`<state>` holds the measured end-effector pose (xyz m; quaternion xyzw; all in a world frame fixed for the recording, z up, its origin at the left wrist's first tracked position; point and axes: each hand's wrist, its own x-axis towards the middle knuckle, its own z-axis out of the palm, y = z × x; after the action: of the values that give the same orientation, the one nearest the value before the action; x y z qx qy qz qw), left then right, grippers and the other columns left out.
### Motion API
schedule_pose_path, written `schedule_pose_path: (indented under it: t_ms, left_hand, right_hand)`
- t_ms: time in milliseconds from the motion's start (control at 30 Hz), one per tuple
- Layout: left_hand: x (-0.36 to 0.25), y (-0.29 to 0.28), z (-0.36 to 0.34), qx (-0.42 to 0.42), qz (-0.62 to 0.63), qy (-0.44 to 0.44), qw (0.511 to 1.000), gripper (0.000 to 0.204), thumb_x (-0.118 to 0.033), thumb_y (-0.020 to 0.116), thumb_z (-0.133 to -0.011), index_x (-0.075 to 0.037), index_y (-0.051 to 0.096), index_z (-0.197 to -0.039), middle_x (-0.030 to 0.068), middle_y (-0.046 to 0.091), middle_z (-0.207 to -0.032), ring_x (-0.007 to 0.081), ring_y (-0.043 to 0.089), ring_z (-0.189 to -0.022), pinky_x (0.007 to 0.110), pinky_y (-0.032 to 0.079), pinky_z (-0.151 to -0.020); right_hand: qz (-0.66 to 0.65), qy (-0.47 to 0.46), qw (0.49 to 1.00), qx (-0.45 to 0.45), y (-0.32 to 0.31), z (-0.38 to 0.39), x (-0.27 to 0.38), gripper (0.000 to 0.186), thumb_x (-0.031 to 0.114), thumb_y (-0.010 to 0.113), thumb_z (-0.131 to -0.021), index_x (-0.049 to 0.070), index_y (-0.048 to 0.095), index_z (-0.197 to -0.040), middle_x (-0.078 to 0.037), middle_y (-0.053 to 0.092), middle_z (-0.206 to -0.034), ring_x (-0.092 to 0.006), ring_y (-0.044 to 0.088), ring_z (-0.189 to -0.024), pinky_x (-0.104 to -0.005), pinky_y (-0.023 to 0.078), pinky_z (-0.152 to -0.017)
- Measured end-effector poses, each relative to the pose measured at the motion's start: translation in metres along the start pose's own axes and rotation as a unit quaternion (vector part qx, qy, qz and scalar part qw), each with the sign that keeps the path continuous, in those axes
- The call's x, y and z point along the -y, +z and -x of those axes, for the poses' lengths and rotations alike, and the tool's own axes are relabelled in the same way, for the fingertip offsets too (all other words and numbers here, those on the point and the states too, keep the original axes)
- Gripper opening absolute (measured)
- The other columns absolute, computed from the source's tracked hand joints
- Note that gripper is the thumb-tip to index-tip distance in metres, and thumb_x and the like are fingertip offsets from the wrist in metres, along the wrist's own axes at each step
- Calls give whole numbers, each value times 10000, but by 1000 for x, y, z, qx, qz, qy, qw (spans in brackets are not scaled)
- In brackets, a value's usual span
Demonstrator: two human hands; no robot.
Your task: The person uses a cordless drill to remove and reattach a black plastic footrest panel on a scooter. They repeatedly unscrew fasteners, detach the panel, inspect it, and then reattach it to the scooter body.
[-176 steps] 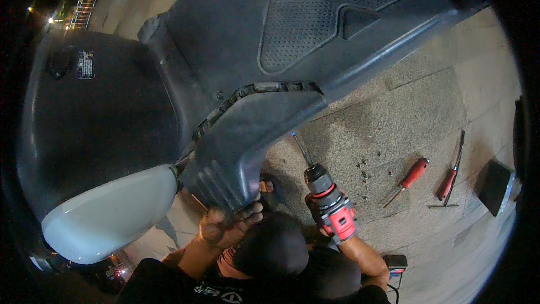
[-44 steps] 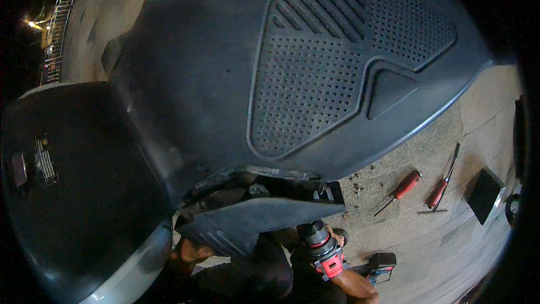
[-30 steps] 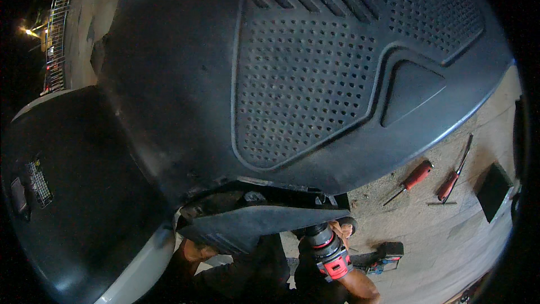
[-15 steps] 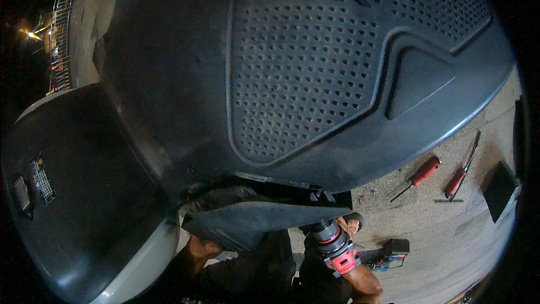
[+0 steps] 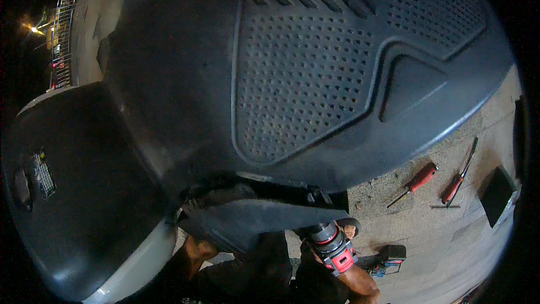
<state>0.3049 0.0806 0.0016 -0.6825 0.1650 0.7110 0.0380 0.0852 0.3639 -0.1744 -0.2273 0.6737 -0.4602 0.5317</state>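
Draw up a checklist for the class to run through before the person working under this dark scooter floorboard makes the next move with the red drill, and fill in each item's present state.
1. Right hand grips the red drill: ok.
2. Drill nose points up under the floorboard panel: ok.
3. Bit seated on a fastener: cannot tell, the tip is hidden behind the panel edge.
4. Left hand steadies the loose lower trim piece: cannot tell, the trim covers the fingers.
5. Red-handled screwdriver and second screwdriver lie on the ground, apart from the drill: ok.
6. Lighting at the work spot: not ok, deep shadow.
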Motion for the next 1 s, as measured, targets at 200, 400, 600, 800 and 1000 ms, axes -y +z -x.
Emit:
schedule_pose_path:
  t_ms: [200,400,600,800,1000]
  left_hand:
    - [2,26,-13,87,105,113,984,766,-261,767,-755,-26,449,-1411,118,535,-1376,281,527,-1254,406,421,-1079]
    - [-16,54,-23,167,31,186,968,657,-283,641,-879,-9,414,-1431,143,545,-1368,294,557,-1226,367,451,-1056]
    - [-21,88,-15,132,1,217,967,604,-413,613,-888,29,540,-1293,187,700,-1080,325,703,-926,406,580,-742]
    - [-22,91,-15,178,-15,251,951,554,-358,596,-914,46,531,-1287,203,689,-1109,327,716,-899,399,590,-685]
    - [-17,74,-38,224,-17,273,935,560,-374,600,-921,30,530,-1303,188,685,-1131,327,711,-927,383,588,-679]
  right_hand:
    - [100,43,993,39,-29,-20,65,405,310,750,-730,83,673,-1056,-115,671,-1032,-334,648,-959,-413,525,-840]
    - [150,-4,989,12,-30,-7,40,396,311,743,-727,96,677,-1054,-116,673,-1032,-339,646,-961,-424,523,-841]
    - [210,-40,977,-1,-28,-18,29,389,312,736,-725,109,681,-1052,-116,675,-1033,-344,643,-964,-435,521,-842]
    - [240,-58,969,-9,-31,-17,19,381,313,729,-723,122,684,-1049,-117,676,-1034,-348,640,-967,-446,519,-843]
    - [261,-64,963,-18,-31,-15,19,374,314,722,-720,135,688,-1047,-118,678,-1035,-353,638,-969,-458,517,-845]
